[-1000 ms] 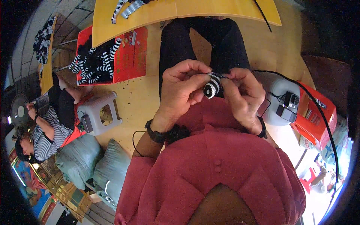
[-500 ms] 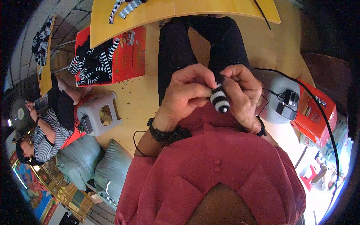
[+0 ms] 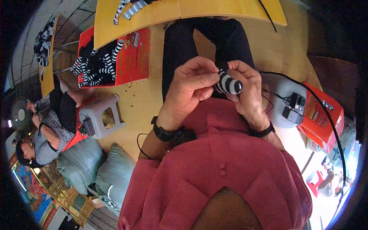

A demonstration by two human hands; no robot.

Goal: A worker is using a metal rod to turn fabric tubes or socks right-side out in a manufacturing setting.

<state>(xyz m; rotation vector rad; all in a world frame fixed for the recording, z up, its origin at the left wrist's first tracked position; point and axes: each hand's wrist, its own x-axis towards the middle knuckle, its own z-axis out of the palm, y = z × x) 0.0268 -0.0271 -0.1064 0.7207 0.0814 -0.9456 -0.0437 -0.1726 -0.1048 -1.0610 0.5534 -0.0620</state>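
Observation:
A black-and-white striped knitted tube, which looks like a sock [image 3: 230, 85], is bunched up between my two hands above my lap. Its rounded end with a small black tip points toward my chest and slightly right. My left hand [image 3: 193, 84] pinches its left side between thumb and fingertips. From the other side, my right hand [image 3: 246, 86] wraps round it, with the thumb and some fingertips hidden behind the fabric. A dark part of the knit shows between the hands, at the far end.
Ahead stands a yellow table [image 3: 153, 15] with striped knitwear [image 3: 136, 8] on it. A red box [image 3: 132, 57] of similar pieces is at left, near a grey stool [image 3: 101, 117]. Another stool [image 3: 278, 103] carries a small black device and cables at right. A person [image 3: 50, 130] sits far left.
Both hands have shifted slightly away from my chest. The knitted tube has turned, its black tip swinging up and to the right.

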